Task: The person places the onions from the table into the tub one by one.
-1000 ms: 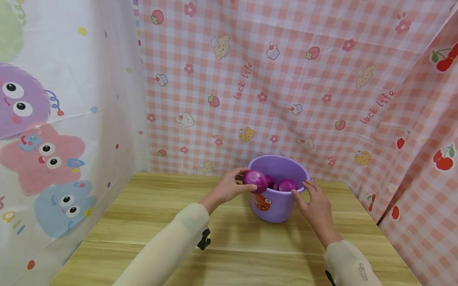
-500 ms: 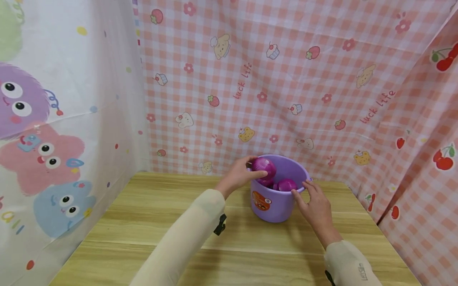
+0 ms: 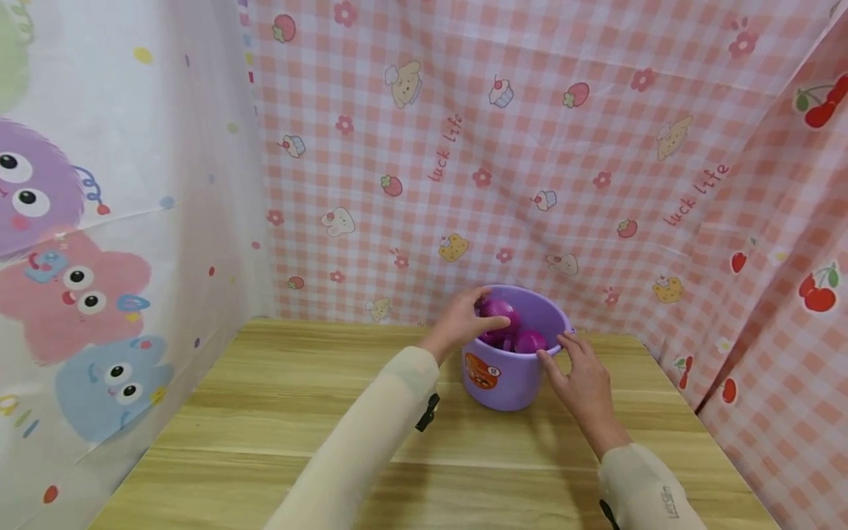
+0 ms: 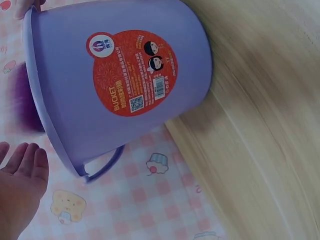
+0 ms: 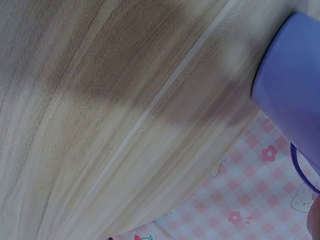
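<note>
A lilac plastic bucket (image 3: 513, 383) with an orange-red label (image 4: 132, 72) stands upright on the table. My left hand (image 3: 460, 324) is over its left rim, thumb and fingers spread beside a red onion (image 3: 501, 313) just inside the mouth. In the left wrist view the fingers (image 4: 31, 162) are relaxed and apart from the blurred purple onion (image 4: 25, 102). Lower in the bucket lies another red onion (image 3: 531, 341), with more purple partly hidden. On the right side, my right hand (image 3: 586, 386) grips the bucket's rim with thumb and fingertips.
The bucket is near the back of the wood-grain table (image 3: 265, 412). Behind hangs a pink checked curtain (image 3: 358, 177); a white cartoon-print curtain (image 3: 199, 184) hangs at the left. The bucket's handle (image 4: 107, 167) hangs down outside the bucket.
My left hand carried the red onion rightward from outside the rim into the bucket's mouth, and its fingers have let go. My right hand has stayed at the rim.
</note>
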